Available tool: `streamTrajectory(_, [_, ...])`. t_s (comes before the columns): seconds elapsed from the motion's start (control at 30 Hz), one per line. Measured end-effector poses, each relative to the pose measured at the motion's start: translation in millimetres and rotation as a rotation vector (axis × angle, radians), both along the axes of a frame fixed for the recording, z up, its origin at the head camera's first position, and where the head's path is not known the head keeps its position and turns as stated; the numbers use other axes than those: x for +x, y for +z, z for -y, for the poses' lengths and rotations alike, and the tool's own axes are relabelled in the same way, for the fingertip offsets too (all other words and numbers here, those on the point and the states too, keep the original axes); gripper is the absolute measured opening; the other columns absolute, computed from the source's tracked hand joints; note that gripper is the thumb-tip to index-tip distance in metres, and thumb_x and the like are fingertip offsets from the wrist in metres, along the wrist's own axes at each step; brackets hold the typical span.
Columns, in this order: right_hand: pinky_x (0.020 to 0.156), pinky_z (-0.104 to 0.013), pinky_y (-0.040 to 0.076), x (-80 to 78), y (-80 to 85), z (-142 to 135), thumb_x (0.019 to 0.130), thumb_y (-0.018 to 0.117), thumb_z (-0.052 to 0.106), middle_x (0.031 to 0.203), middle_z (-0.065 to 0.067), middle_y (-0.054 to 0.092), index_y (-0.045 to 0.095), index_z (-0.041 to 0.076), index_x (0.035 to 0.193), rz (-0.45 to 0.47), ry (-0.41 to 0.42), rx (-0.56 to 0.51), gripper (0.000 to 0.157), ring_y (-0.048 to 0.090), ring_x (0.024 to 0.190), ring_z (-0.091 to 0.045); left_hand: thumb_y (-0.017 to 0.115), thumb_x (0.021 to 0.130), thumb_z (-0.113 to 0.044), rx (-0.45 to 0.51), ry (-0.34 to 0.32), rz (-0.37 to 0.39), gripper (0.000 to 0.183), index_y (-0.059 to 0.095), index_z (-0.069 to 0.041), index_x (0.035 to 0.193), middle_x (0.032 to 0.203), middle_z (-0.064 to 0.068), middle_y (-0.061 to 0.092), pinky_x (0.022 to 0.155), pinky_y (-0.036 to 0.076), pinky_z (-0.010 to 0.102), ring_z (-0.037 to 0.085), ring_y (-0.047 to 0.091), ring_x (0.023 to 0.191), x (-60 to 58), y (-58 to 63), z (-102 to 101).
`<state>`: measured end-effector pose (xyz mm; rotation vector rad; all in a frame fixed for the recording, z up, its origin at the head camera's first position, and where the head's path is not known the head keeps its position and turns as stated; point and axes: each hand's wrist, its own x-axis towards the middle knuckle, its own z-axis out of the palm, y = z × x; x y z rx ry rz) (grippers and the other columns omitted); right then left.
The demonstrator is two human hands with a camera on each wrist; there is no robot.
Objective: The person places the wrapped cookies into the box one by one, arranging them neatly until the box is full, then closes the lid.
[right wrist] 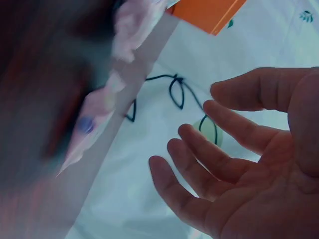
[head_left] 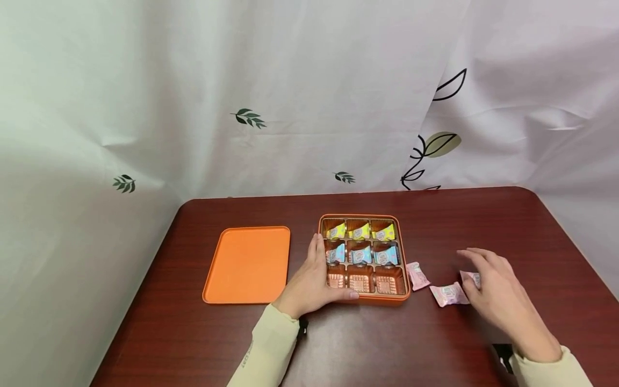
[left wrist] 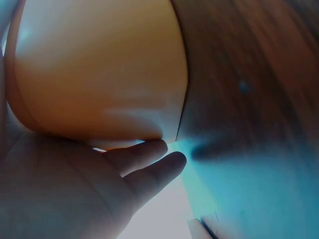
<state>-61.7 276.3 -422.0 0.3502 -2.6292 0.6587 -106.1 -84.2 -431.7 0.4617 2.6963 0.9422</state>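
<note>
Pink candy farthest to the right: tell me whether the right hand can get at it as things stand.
Probably yes. The right hand is empty, thumb and fingers apart, and the candy shows between them; nothing seems to block it.

The left side and near left corner of the orange box point(head_left: 387, 301) are blocked by the left hand point(head_left: 311, 285). Its nearest compartments can be reached from above, narrowed by dividing walls. To the box's right, a low path is obstructed by three pink packets point(head_left: 448, 294), the rightmost partly covered by the right hand point(head_left: 503, 298). Passage is left along the surface point(head_left: 387, 344) before the box; beyond the far edge, white cloth point(head_left: 309, 80) is met.
</note>
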Motion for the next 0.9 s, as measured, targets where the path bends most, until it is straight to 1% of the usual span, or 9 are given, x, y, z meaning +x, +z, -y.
streamTrajectory(0.13, [0.093, -0.058, 0.031, 2.2, -7.6, -11, 0.066, 0.066, -0.011, 0.119, -0.03, 0.056, 0.061, -0.009, 0.117, -0.003, 0.002, 0.022, 0.051, 0.047, 0.11, -0.05, 0.071, 0.07, -0.08, -0.005, 0.001, -0.002, 0.142, -0.014, -0.009, 0.159, 0.167, 0.01, -0.016, 0.112, 0.036, 0.045, 0.03, 0.023, 0.149, -0.1, 0.1, 0])
streamTrajectory(0.23, [0.094, -0.059, 0.03, 4.0, -13.5, -19, 0.062, 0.066, -0.011, 0.119, -0.032, 0.054, 0.059, -0.01, 0.118, 0.026, -0.002, 0.034, 0.057, 0.046, 0.11, -0.052, 0.072, 0.07, -0.079, -0.006, 0.003, 0.0, 0.142, -0.014, -0.009, 0.159, 0.167, 0.01, -0.016, 0.112, 0.037, 0.044, 0.03, 0.023, 0.149, 0.0, 0.5, 0])
streamTrajectory(0.47, [0.099, -0.061, 0.029, 8.4, -23.9, -36, 0.058, 0.066, -0.012, 0.125, -0.034, 0.05, 0.056, -0.008, 0.122, 0.094, 0.007, 0.039, 0.065, 0.044, 0.112, -0.054, 0.073, 0.071, -0.078, -0.006, 0.0, 0.002, 0.142, -0.015, -0.01, 0.159, 0.167, 0.01, -0.016, 0.111, 0.037, 0.044, 0.031, 0.025, 0.148, -0.2, 0.3, -1])
streamTrajectory(0.53, [0.106, -0.057, 0.027, 9.5, -26.4, -40, 0.059, 0.068, -0.013, 0.128, -0.034, 0.05, 0.055, -0.007, 0.124, 0.113, 0.013, 0.049, 0.066, 0.045, 0.113, -0.054, 0.072, 0.07, -0.079, -0.008, 0.001, -0.002, 0.142, -0.014, -0.01, 0.159, 0.168, 0.01, -0.015, 0.111, 0.039, 0.044, 0.031, 0.028, 0.147, -0.4, 0.3, -1])
streamTrajectory(0.6, [0.114, -0.048, 0.024, 9.6, -28.3, -43, 0.06, 0.071, -0.012, 0.129, -0.035, 0.05, 0.055, -0.007, 0.125, 0.133, 0.023, 0.064, 0.067, 0.046, 0.114, -0.053, 0.072, 0.07, -0.08, -0.011, 0.001, -0.006, 0.143, -0.014, -0.01, 0.159, 0.168, 0.01, -0.015, 0.11, 0.04, 0.044, 0.032, 0.031, 0.146, -0.8, 0.3, -2])
streamTrajectory(0.7, [0.118, -0.042, 0.021, 8.9, -29.9, -45, 0.063, 0.077, -0.01, 0.13, -0.035, 0.051, 0.055, -0.007, 0.127, 0.172, 0.029, 0.087, 0.067, 0.048, 0.115, -0.052, 0.071, 0.069, -0.08, -0.013, 0.005, -0.005, 0.143, -0.015, -0.01, 0.159, 0.168, 0.01, -0.015, 0.11, 0.039, 0.044, 0.032, 0.031, 0.146, -0.9, 0.5, -1])
streamTrajectory(0.77, [0.115, -0.047, 0.027, 7.4, -30.5, -46, 0.064, 0.079, -0.008, 0.129, -0.035, 0.053, 0.056, -0.008, 0.127, 0.201, 0.031, 0.097, 0.067, 0.05, 0.115, -0.052, 0.071, 0.07, -0.08, -0.014, 0.005, -0.003, 0.143, -0.015, -0.01, 0.159, 0.168, 0.01, -0.015, 0.11, 0.039, 0.044, 0.032, 0.03, 0.146, -0.8, 0.5, -1])
streamTrajectory(0.83, [0.105, -0.054, 0.034, 6.5, -30.6, -46, 0.065, 0.081, -0.006, 0.127, -0.035, 0.054, 0.056, -0.008, 0.126, 0.223, 0.028, 0.109, 0.066, 0.051, 0.113, -0.051, 0.071, 0.07, -0.08, -0.016, 0.005, -0.003, 0.142, -0.015, -0.01, 0.159, 0.168, 0.01, -0.015, 0.11, 0.039, 0.044, 0.032, 0.031, 0.146, -0.7, 0.3, -1])
streamTrajectory(0.9, [0.099, -0.055, 0.037, 6.6, -30.8, -47, 0.065, 0.081, -0.006, 0.126, -0.034, 0.056, 0.058, -0.008, 0.125, 0.237, 0.028, 0.111, 0.065, 0.053, 0.113, -0.05, 0.072, 0.07, -0.079, -0.018, 0.005, -0.005, 0.142, -0.014, -0.01, 0.159, 0.168, 0.011, -0.015, 0.109, 0.04, 0.044, 0.033, 0.032, 0.145, -0.5, 0.1, -2])
